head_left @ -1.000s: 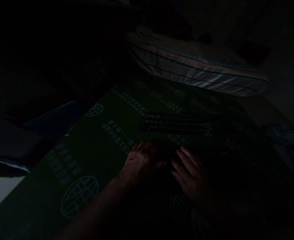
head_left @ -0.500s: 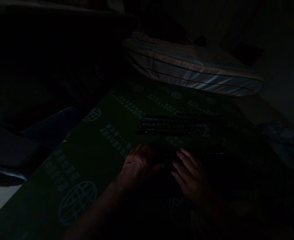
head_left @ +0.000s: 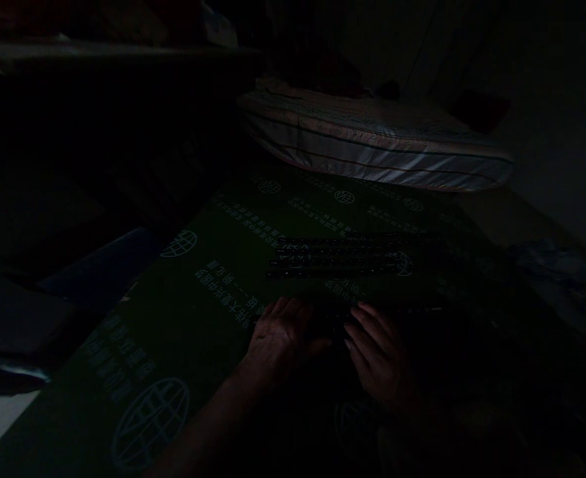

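The left hand (head_left: 280,335) and right hand (head_left: 377,348) curve over a long, thin, black, pale-flecked strip (head_left: 417,309); it is too dark to tell whether either grips it. Beyond them, similar black strips (head_left: 340,261) lie on the green, globe-printed tabletop (head_left: 188,345), before a striped mattress (head_left: 373,149).

Globe signs (head_left: 151,425) and "中国梦" lettering (head_left: 222,295) mark the green board (head_left: 173,345)

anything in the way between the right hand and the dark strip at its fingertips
Nothing visible does: the right hand is right at the dark strip, and the other strips lie beyond it. Deep shadow hides the contact.
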`<state>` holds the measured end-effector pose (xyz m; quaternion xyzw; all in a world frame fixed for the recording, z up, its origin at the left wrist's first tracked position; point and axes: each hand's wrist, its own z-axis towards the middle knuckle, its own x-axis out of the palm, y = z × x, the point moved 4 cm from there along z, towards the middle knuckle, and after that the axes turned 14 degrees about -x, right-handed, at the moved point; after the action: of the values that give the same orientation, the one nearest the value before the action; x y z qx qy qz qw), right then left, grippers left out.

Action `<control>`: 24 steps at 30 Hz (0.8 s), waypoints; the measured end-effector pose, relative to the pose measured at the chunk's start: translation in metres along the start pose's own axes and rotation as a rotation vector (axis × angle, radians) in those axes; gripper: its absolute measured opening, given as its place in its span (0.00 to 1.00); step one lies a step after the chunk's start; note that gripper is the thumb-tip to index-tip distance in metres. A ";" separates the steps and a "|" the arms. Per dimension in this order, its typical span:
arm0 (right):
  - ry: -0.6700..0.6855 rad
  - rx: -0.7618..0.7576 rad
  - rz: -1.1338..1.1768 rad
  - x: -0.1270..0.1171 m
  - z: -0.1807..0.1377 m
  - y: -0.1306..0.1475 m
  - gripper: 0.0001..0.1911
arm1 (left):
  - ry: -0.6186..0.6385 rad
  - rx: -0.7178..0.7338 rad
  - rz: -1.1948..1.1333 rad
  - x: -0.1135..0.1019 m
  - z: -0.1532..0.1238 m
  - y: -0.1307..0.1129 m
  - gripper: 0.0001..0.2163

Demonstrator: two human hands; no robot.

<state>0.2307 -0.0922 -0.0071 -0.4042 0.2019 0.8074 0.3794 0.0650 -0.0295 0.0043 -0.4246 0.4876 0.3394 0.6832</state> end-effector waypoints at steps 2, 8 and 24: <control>-0.017 0.015 0.004 0.001 -0.001 -0.001 0.12 | 0.019 0.009 0.005 0.002 0.001 -0.002 0.19; -0.100 0.051 0.049 0.002 -0.002 -0.004 0.13 | 0.004 0.022 -0.006 0.005 0.001 -0.004 0.15; -0.149 0.127 0.107 0.002 -0.007 -0.011 0.17 | 0.059 -0.009 -0.083 0.002 0.002 -0.004 0.14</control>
<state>0.2421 -0.0885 -0.0129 -0.3068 0.2454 0.8399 0.3744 0.0696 -0.0295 0.0037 -0.4573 0.4881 0.3002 0.6801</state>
